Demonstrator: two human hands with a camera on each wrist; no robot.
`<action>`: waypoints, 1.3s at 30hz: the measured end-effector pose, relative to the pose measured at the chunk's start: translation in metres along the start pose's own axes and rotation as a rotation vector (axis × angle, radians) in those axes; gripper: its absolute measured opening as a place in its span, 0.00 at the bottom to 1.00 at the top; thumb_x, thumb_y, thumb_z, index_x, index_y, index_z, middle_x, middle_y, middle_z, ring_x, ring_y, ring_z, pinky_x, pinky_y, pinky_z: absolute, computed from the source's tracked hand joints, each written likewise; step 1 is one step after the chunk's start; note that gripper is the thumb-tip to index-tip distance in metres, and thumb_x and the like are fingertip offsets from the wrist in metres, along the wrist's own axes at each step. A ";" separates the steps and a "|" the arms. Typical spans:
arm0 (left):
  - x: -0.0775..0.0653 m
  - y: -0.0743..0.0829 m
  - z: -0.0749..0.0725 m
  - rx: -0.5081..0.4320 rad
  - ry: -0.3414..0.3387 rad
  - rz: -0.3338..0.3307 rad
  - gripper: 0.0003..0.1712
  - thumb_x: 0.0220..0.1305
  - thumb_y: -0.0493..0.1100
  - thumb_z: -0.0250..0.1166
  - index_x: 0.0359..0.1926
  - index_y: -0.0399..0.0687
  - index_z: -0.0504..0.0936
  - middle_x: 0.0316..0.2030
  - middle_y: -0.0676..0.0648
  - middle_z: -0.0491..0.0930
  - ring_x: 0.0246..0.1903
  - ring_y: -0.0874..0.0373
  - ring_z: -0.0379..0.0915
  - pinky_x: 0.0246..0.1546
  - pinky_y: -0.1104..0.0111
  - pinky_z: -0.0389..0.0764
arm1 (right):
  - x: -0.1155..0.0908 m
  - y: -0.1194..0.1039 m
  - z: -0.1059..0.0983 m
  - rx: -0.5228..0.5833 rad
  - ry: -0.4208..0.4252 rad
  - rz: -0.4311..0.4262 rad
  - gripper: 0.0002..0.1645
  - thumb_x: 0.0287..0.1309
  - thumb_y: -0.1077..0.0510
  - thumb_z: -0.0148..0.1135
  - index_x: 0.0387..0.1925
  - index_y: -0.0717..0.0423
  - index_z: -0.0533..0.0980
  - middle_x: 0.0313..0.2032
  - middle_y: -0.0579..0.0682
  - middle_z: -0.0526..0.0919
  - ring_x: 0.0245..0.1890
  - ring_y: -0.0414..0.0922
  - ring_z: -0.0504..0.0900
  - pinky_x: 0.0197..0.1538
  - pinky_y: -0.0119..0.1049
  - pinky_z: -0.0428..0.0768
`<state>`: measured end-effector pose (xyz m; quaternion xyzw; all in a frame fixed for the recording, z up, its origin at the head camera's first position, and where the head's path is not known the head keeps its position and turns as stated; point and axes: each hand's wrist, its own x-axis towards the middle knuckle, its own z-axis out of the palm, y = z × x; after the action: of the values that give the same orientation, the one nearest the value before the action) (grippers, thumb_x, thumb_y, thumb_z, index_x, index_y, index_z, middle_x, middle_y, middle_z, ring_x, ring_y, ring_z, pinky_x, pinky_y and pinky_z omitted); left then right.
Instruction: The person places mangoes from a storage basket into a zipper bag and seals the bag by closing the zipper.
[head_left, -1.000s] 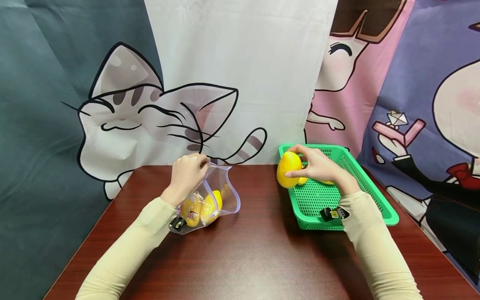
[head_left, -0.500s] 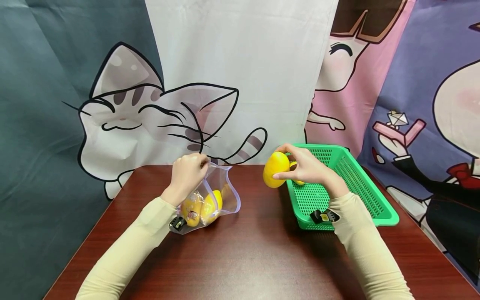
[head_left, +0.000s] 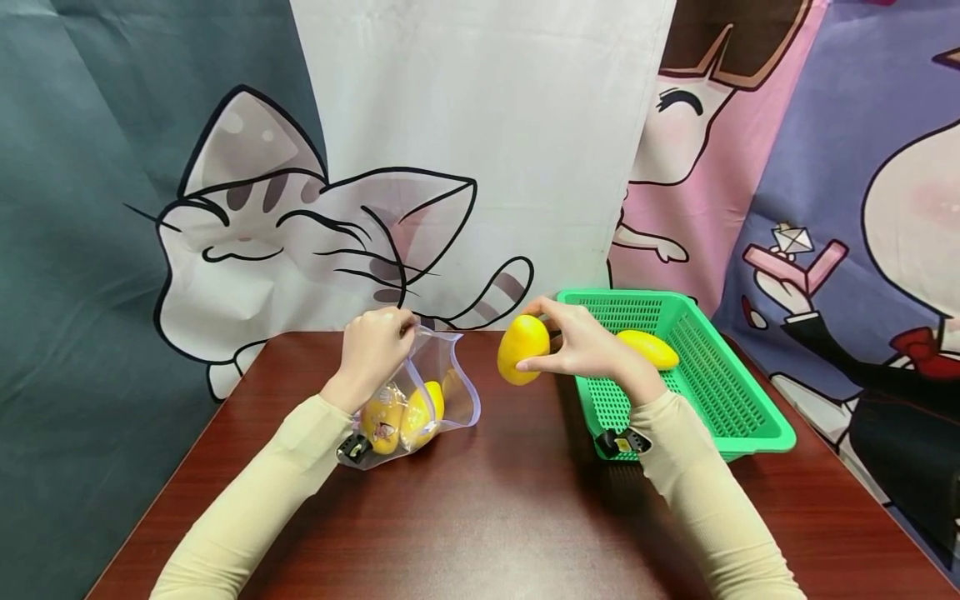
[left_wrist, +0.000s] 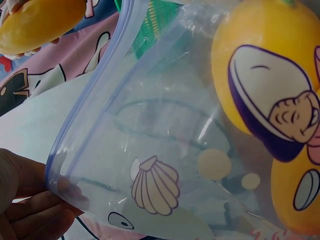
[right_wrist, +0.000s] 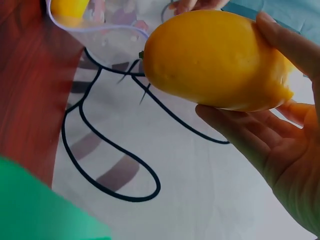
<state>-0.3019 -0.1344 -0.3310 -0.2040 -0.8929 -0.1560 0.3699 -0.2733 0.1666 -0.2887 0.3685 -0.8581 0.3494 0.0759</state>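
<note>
Left to right, head view: we have a printed cloth backdrop (head_left: 480, 92) behind, cat drawing on the left; left forearm in a cream sleeve (head_left: 251, 500), small black device (head_left: 355, 448) at the wrist; left hand (head_left: 378, 342) with fingers curled, pinching the edge of a clear bag (head_left: 431, 357) at its purple-trimmed mouth; in the bag we count two yellow fruits, one on the left (head_left: 383, 421), one on the right (head_left: 422, 414), touching or nearly so, we can't tell; left wrist view gives us a shell print and a cartoon face print on the plastic.

Next, the held yellow fruit (head_left: 523, 348), clear of the desk (head_left: 480, 517), between bag and basket; right hand (head_left: 581, 342) grips it, thumb on one side, fingers on the other; right wrist view shows us its dark stem end towards the bag; another black device (head_left: 624, 442) at that wrist.

Far right, we mark the green basket (head_left: 716, 371), perforated, on the desk; one yellow fruit (head_left: 651, 349) inside, lying on its side behind the right forearm.
</note>
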 end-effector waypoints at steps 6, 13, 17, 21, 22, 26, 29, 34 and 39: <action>0.000 0.000 -0.001 0.000 -0.002 -0.001 0.07 0.55 0.37 0.62 0.30 0.49 0.87 0.26 0.49 0.84 0.23 0.46 0.80 0.20 0.54 0.76 | 0.004 0.012 0.013 -0.018 -0.011 -0.060 0.34 0.40 0.46 0.76 0.49 0.49 0.70 0.35 0.45 0.81 0.29 0.37 0.82 0.33 0.32 0.83; -0.001 0.000 -0.001 0.000 -0.001 -0.002 0.07 0.55 0.37 0.62 0.30 0.49 0.87 0.26 0.49 0.84 0.23 0.46 0.80 0.20 0.55 0.76 | 0.004 0.014 0.022 -0.038 0.002 -0.097 0.35 0.41 0.43 0.75 0.48 0.49 0.69 0.35 0.44 0.81 0.31 0.37 0.81 0.33 0.37 0.83; 0.000 0.000 0.000 -0.001 -0.001 -0.003 0.07 0.55 0.37 0.62 0.30 0.49 0.87 0.26 0.49 0.84 0.23 0.46 0.80 0.21 0.54 0.76 | 0.005 0.014 0.027 -0.081 0.018 -0.112 0.35 0.41 0.42 0.75 0.48 0.49 0.68 0.34 0.43 0.80 0.29 0.37 0.79 0.32 0.35 0.83; 0.000 0.000 -0.001 0.004 0.001 -0.002 0.07 0.55 0.37 0.62 0.30 0.49 0.87 0.27 0.49 0.84 0.22 0.46 0.80 0.20 0.55 0.76 | 0.007 0.013 0.032 -0.096 0.042 -0.124 0.36 0.40 0.43 0.76 0.49 0.49 0.69 0.34 0.43 0.81 0.29 0.36 0.79 0.32 0.32 0.82; 0.000 0.000 -0.001 0.004 0.001 -0.001 0.07 0.56 0.38 0.62 0.30 0.49 0.87 0.27 0.49 0.84 0.22 0.46 0.80 0.20 0.55 0.76 | 0.007 0.013 0.034 -0.098 0.049 -0.129 0.36 0.40 0.43 0.76 0.49 0.49 0.69 0.35 0.43 0.81 0.29 0.35 0.79 0.32 0.31 0.82; 0.000 -0.001 -0.001 0.004 0.002 0.002 0.07 0.56 0.38 0.62 0.30 0.50 0.87 0.27 0.49 0.84 0.22 0.46 0.80 0.20 0.55 0.76 | 0.010 0.011 0.040 -0.097 0.054 -0.151 0.36 0.41 0.43 0.75 0.51 0.49 0.70 0.38 0.42 0.80 0.32 0.36 0.79 0.33 0.29 0.81; 0.000 -0.002 -0.001 0.002 0.004 0.003 0.07 0.56 0.38 0.62 0.30 0.50 0.87 0.27 0.50 0.84 0.22 0.47 0.80 0.20 0.55 0.76 | 0.011 0.011 0.045 -0.124 0.055 -0.188 0.36 0.42 0.42 0.74 0.52 0.49 0.71 0.43 0.41 0.79 0.36 0.36 0.78 0.37 0.27 0.80; 0.000 -0.003 0.000 0.002 0.013 0.000 0.07 0.55 0.38 0.62 0.29 0.51 0.87 0.26 0.50 0.84 0.22 0.47 0.79 0.20 0.55 0.75 | 0.013 0.014 0.054 -0.154 0.075 -0.271 0.36 0.40 0.44 0.76 0.52 0.52 0.73 0.47 0.42 0.79 0.42 0.36 0.77 0.46 0.31 0.78; -0.001 -0.003 0.000 0.004 0.008 0.002 0.07 0.56 0.38 0.62 0.29 0.50 0.86 0.26 0.50 0.84 0.22 0.47 0.79 0.20 0.55 0.75 | 0.015 0.015 0.064 -0.146 0.056 -0.293 0.36 0.42 0.44 0.75 0.52 0.54 0.74 0.47 0.43 0.79 0.43 0.37 0.78 0.49 0.31 0.78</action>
<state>-0.3028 -0.1371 -0.3323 -0.2034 -0.8916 -0.1548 0.3739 -0.2861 0.1230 -0.3387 0.4732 -0.8159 0.2814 0.1764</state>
